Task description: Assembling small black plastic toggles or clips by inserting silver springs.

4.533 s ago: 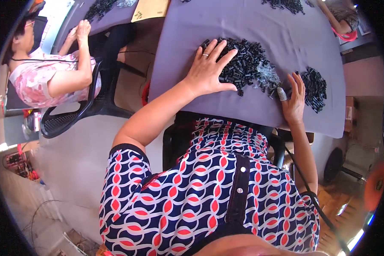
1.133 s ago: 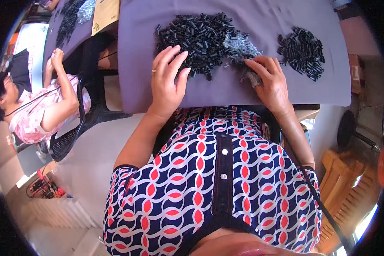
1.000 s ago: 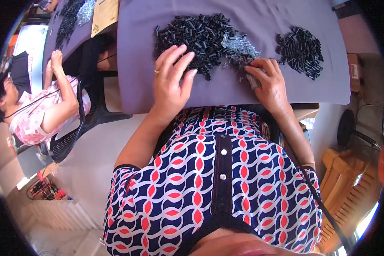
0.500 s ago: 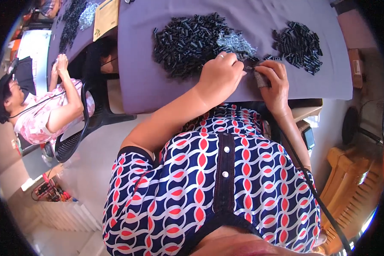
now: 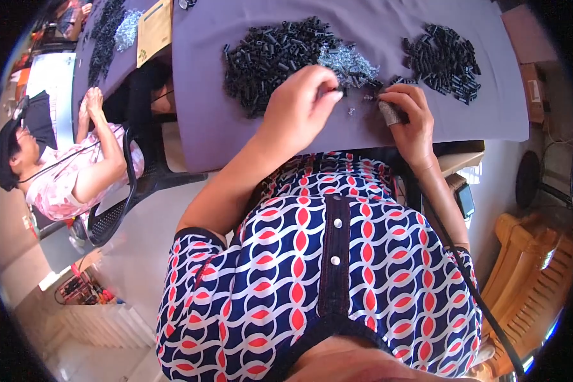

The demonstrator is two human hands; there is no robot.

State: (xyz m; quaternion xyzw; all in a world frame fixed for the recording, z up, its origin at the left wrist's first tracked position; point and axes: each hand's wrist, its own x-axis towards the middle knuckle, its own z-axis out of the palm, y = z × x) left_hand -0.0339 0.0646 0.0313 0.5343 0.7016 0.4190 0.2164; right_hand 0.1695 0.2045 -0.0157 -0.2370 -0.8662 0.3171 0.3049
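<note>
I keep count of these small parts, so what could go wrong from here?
The pale pieces lie against the large black heap, so the two kinds might get mixed. A tiny loose bit lies between the left hand and the right hand; a careless sweep could push it over the near edge of the table. Stray pieces beside the smaller black heap lie close to the right hand and might scatter if it shifts.

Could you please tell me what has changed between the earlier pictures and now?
The left hand, first spread on the big black pile, moved right to meet the right hand, then drew back left, apparently pinching a dark piece. The right hand, first open near the small black pile, now curls by the silver pile. The piles stayed in place.
</note>
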